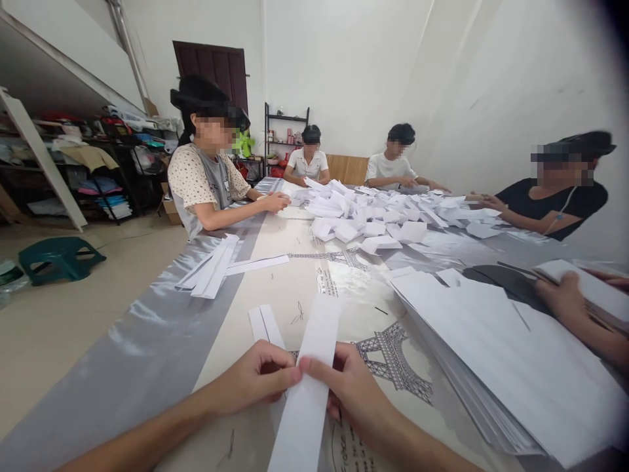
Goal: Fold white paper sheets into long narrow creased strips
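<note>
A long white paper strip (308,400) runs upright through the lower middle of the head view. My left hand (263,377) pinches its left edge between thumb and fingers. From the other side my right hand (351,380) grips the strip, its thumb lying on the paper's face and its fingers behind. The two thumb tips nearly meet. Behind the strip, partly covered by my left hand, lies a folded paper strip (265,322) with a dark line along it. The strip's lower end runs out of view.
Several folded strips (211,269) lie on the left of the patterned tablecloth (230,341). A large stack of white sheets (496,354) is at the right, near a co-worker's hand (565,298) holding paper. A heap of folded papers (378,213) covers the far end, with several people around it.
</note>
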Demonstrator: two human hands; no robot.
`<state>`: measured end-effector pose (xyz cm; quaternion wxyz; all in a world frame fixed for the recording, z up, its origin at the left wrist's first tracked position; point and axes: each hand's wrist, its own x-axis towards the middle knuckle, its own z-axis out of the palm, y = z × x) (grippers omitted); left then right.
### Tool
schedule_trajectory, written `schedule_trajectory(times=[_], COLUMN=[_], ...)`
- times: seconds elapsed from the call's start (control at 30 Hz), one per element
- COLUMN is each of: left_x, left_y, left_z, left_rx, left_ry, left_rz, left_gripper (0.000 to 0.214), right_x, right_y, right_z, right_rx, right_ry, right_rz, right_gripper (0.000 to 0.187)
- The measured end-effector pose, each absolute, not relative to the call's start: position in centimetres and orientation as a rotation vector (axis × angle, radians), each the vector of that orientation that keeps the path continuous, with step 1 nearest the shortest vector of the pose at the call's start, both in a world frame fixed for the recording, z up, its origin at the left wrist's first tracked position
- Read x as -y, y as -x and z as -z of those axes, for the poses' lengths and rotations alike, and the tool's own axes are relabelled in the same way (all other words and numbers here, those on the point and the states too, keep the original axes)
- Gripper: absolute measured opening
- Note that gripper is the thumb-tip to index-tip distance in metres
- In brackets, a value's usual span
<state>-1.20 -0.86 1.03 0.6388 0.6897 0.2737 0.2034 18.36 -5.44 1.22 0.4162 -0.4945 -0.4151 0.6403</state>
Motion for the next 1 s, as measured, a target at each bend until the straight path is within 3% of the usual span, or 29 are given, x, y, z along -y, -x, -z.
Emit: schedule_trajectory(times=[0.57,1.0], left_x=[0.4,0.2], left_y=[1.3,1.4], left_z=[-1.2,-1.2], left_rx=[-0.607,-0.627], left_ry=[-1.551,-1.532], left_rz=[-0.427,-0.504], left_gripper=[0.046,0.046], right_x=[3.5,1.7], right_y=[-20.9,-23.6], right_z=[-2.4,-2.4], right_rx=[0.639,0.758], right_ry=[1.253,1.181], right_rz=[-1.475,-1.409], right_gripper=[0.036,0.029])
